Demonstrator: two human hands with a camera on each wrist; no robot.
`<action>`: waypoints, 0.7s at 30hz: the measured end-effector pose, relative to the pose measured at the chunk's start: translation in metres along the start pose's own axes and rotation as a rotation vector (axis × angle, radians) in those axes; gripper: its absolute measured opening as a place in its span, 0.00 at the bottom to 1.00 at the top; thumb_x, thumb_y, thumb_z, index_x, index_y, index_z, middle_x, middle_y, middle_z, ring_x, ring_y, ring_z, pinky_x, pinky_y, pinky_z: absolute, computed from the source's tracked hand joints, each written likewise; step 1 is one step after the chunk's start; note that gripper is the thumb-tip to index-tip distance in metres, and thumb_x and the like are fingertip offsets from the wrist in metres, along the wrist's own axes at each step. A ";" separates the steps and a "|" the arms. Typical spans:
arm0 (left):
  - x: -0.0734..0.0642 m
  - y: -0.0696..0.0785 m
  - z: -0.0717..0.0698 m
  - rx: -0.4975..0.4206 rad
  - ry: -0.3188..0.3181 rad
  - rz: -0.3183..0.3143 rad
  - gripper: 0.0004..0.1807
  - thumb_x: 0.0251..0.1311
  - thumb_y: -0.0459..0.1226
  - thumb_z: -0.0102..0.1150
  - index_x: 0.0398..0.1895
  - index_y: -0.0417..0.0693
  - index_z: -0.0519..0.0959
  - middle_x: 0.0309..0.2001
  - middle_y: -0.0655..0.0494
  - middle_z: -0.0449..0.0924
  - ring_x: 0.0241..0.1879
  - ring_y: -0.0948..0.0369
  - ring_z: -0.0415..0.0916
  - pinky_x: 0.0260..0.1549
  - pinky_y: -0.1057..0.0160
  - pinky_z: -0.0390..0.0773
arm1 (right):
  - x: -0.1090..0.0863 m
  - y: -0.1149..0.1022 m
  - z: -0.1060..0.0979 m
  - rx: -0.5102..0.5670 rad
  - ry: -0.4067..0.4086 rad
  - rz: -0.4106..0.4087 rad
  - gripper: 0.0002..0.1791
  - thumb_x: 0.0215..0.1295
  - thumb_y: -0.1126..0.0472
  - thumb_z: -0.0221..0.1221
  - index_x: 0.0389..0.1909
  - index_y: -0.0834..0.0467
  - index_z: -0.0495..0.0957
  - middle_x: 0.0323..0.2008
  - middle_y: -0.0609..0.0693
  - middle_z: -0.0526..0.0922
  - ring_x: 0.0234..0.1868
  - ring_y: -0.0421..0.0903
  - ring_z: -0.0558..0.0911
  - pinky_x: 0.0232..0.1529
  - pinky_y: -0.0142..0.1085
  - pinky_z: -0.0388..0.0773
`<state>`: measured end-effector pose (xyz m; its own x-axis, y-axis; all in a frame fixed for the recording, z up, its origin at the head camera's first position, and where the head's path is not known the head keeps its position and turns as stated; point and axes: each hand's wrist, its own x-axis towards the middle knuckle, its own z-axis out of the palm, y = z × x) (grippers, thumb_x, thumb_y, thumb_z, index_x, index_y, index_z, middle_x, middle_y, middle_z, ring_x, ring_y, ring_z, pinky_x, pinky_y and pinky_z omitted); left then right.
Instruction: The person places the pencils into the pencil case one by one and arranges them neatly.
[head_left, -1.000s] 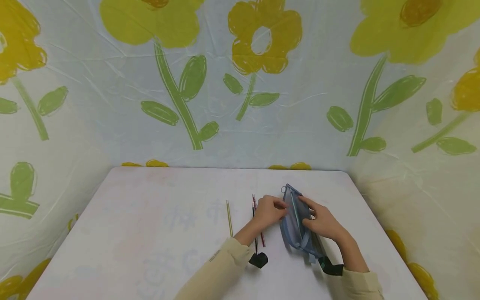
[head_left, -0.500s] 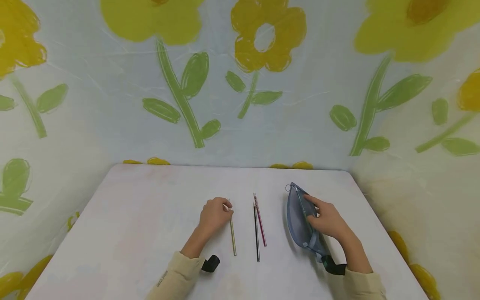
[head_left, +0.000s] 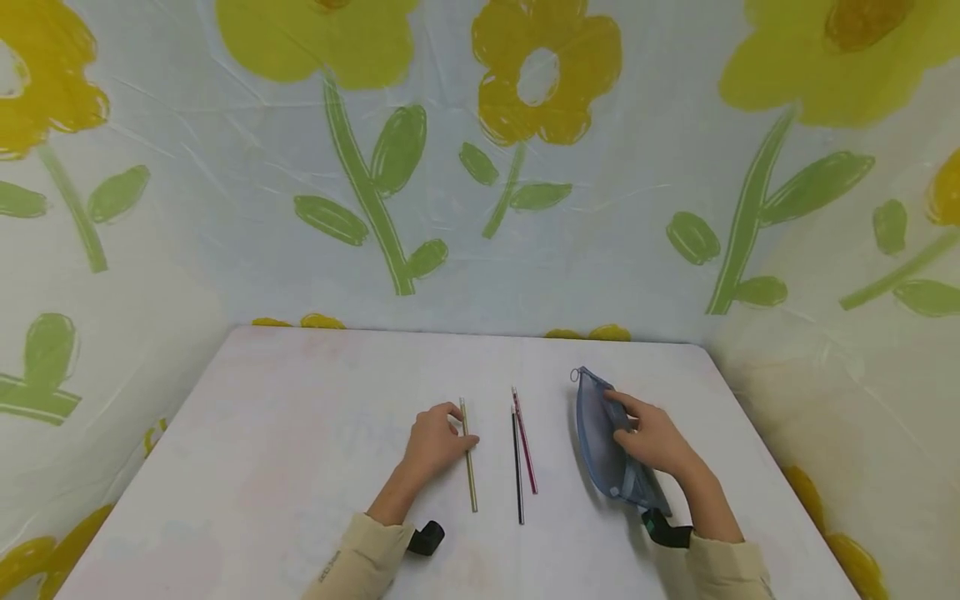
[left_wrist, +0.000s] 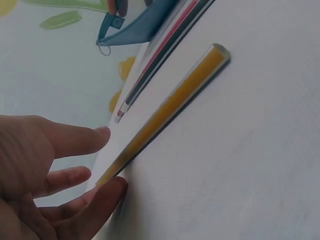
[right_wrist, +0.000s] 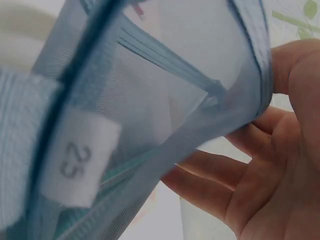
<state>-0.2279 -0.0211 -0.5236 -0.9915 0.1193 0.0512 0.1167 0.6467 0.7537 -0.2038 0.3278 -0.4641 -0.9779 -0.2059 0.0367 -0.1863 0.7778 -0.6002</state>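
Observation:
A yellow pencil (head_left: 471,479) lies on the white table, and my left hand (head_left: 435,437) is over its far part. In the left wrist view the thumb and fingers (left_wrist: 102,212) stand apart around the pencil's far end; a fingertip is close to it, and whether it touches cannot be told. My right hand (head_left: 654,437) holds a blue mesh pencil pouch (head_left: 597,433) by its edge, tilted, with its mouth gaping. Through the mesh in the right wrist view, a white tag (right_wrist: 80,157) marked 25 and a zipper show. Something greenish inside is too blurred to name.
Between the hands lie a black pencil (head_left: 518,479) and a red pencil (head_left: 527,450), close together at their far ends. A flower-printed cloth (head_left: 600,250) rises behind the table (head_left: 300,400) and along both sides. Each wrist bears a black camera mount (head_left: 427,538).
My left hand has gone from the pouch leftward to the yellow pencil, and its thumb and fingers have spread. My right hand keeps hold of the pouch almost in place.

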 end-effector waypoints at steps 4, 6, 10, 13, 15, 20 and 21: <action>0.001 0.000 0.003 -0.013 0.022 0.025 0.14 0.46 0.38 0.75 0.35 0.45 0.82 0.22 0.60 0.76 0.20 0.63 0.72 0.20 0.63 0.73 | -0.001 0.003 0.002 -0.003 -0.018 -0.042 0.36 0.57 0.70 0.56 0.69 0.64 0.63 0.67 0.71 0.62 0.59 0.73 0.69 0.52 0.61 0.72; 0.002 0.000 0.004 -0.023 0.036 0.027 0.10 0.45 0.34 0.74 0.31 0.45 0.82 0.22 0.60 0.76 0.20 0.63 0.71 0.19 0.63 0.73 | -0.002 0.004 0.002 0.004 -0.027 -0.063 0.37 0.57 0.70 0.57 0.70 0.63 0.62 0.67 0.70 0.62 0.62 0.72 0.67 0.55 0.63 0.69; 0.003 -0.001 0.003 -0.028 0.051 0.010 0.07 0.44 0.29 0.69 0.28 0.45 0.84 0.22 0.60 0.76 0.21 0.62 0.72 0.19 0.63 0.73 | -0.004 0.005 0.002 0.043 -0.054 -0.067 0.37 0.58 0.68 0.60 0.71 0.62 0.60 0.69 0.69 0.59 0.65 0.72 0.63 0.58 0.64 0.65; 0.003 -0.002 0.001 -0.015 0.050 0.010 0.06 0.44 0.29 0.67 0.28 0.45 0.85 0.23 0.60 0.76 0.22 0.63 0.72 0.19 0.64 0.74 | -0.006 0.006 0.003 0.090 -0.073 -0.061 0.38 0.59 0.67 0.61 0.71 0.63 0.60 0.69 0.70 0.57 0.67 0.71 0.59 0.59 0.64 0.62; 0.002 -0.002 0.000 -0.008 0.039 0.010 0.04 0.45 0.30 0.69 0.27 0.44 0.85 0.22 0.59 0.77 0.21 0.63 0.72 0.19 0.64 0.74 | -0.008 0.007 0.004 0.116 -0.081 -0.050 0.38 0.59 0.67 0.62 0.71 0.63 0.60 0.70 0.70 0.56 0.68 0.71 0.57 0.60 0.64 0.61; 0.000 -0.005 -0.003 0.002 0.021 0.000 0.04 0.45 0.30 0.70 0.27 0.44 0.85 0.22 0.59 0.76 0.21 0.63 0.72 0.19 0.64 0.74 | -0.011 0.011 0.006 0.143 -0.100 -0.033 0.40 0.58 0.67 0.61 0.72 0.62 0.58 0.71 0.70 0.53 0.67 0.73 0.56 0.59 0.64 0.62; 0.000 -0.006 -0.003 -0.005 0.019 -0.004 0.05 0.45 0.29 0.70 0.27 0.44 0.85 0.22 0.59 0.77 0.22 0.63 0.72 0.19 0.65 0.74 | -0.011 0.013 0.006 0.153 -0.104 -0.037 0.40 0.59 0.67 0.61 0.72 0.62 0.57 0.71 0.71 0.53 0.67 0.74 0.56 0.58 0.65 0.63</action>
<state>-0.2289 -0.0272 -0.5258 -0.9929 0.1021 0.0606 0.1124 0.6435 0.7572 -0.1948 0.3362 -0.4768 -0.9542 -0.2987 -0.0168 -0.1973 0.6706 -0.7151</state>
